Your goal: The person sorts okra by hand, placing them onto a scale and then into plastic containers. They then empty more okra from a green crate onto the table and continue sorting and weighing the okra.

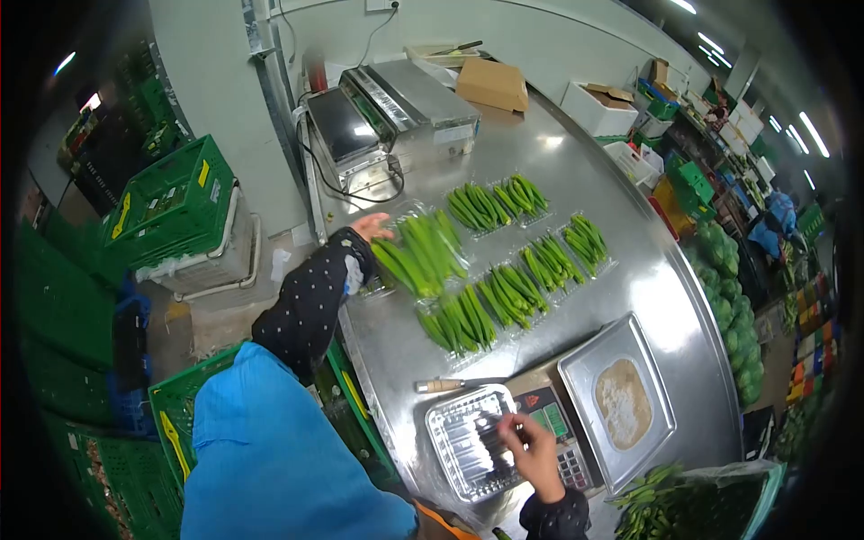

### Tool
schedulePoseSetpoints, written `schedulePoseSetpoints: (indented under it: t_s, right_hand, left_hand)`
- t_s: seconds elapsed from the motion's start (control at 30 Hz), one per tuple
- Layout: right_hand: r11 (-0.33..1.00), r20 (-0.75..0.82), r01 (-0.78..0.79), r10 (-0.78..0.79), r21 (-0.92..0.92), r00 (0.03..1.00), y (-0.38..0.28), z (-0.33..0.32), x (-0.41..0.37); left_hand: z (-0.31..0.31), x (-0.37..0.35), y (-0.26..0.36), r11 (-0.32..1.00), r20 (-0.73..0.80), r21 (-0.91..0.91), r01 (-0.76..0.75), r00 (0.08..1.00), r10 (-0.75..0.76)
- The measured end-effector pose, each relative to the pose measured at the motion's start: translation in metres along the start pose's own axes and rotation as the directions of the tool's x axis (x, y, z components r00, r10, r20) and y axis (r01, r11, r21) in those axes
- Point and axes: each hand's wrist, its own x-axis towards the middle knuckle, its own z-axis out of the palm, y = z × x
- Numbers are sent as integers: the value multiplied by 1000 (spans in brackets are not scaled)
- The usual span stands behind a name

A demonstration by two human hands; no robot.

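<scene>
Left hand (371, 227): ten o'clock, fingers reaching to blurred pod pack (423, 252); its grip I cannot tell.
Right hand (538, 457): five o'clock, fingers narrow over clear tray (441, 453), perhaps empty.
Other packs (513, 292): on steel table (576, 337), one to five o'clock.
Thin film (416, 209): calls for light touch.

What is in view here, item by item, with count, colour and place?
Table: one, silver, centre
Pod packs: several, green, mid-table
Machine: one, silver and black, table's far left
Cardboard box: one, brown, beside machine
Knife: one, wooden handle, beside tray
Tray: one, clear, table's near edge
Scale: one, silver pan, right of tray
Loose pods: many, green, bottom right
Crates: several, green, left
Bagged produce: several, green, right
Ceiling lights: several, white, upper right
Co-worker: one, blue clothing, far right
Left hand: one, black sleeve, at blurred pack
Right hand: one, black sleeve, near tray
</scene>
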Motion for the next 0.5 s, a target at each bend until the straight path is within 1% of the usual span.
schedulePoseSetpoints:
  t_s: [0.03,0.07,0.1,0.13,0.17,0.2,0.23,0.27,0.3,0.33,0.37,0.4,0.43,0.47,0.5]
  right_hand:
    - [989,14,150,-150,-13,989,-8,-5,-12]
    - [964,58,232,-226,-129,972,-16,-10,-23]
    - [915,159,322,-290,-243,944,-22,-14,-31]
    - [909,231,268,-199,-319,952,-40,-16,-44]
    - [895,299,268,-162,-358,941,-29,-18,-61]
    - [879,365,268,-118,-394,924,-22,-19,-77]
    - [882,362,258,-109,-394,926,-15,-19,-87]
    - [823,375,315,-136,-473,917,-16,-18,-95]
    - [754,391,367,-158,-545,907,-15,-16,-103]
    - [759,389,356,-147,-545,910,-6,-12,-109]
    - [707,352,365,-173,-606,920,7,-7,-111]
    - [653,315,367,-202,-663,927,6,-3,-112]
    - [593,233,341,-253,-730,939,5,-2,-111]
    - [600,227,333,-247,-728,942,4,-3,-107]
    - [545,242,372,-297,-752,924,7,-2,-102]
  left_hand:
    - [-20,8,9,987,87,151,-60,995,47]
    - [-41,34,-14,952,89,153,-264,963,253]
    - [-58,51,-22,937,110,198,-289,956,272]
    - [-67,63,-30,929,124,218,-301,952,279]
    - [-77,75,-38,920,137,238,-312,948,287]
    - [-81,83,-47,901,82,300,-312,950,301]
    - [-86,90,-57,881,29,363,-304,948,316]
    - [-91,96,-59,883,35,363,-297,952,306]
    - [-95,104,-60,817,-31,528,-232,956,292]
    - [-91,103,-58,814,-83,541,-210,950,301]
    - [-87,102,-55,812,-135,553,-187,942,308]
    - [-90,106,-57,781,-168,591,-203,916,365]
    - [-93,110,-59,748,-200,629,-212,886,419]
    - [-85,102,-53,746,-191,631,-211,890,414]
    - [-77,94,-45,789,-282,579,-206,857,431]
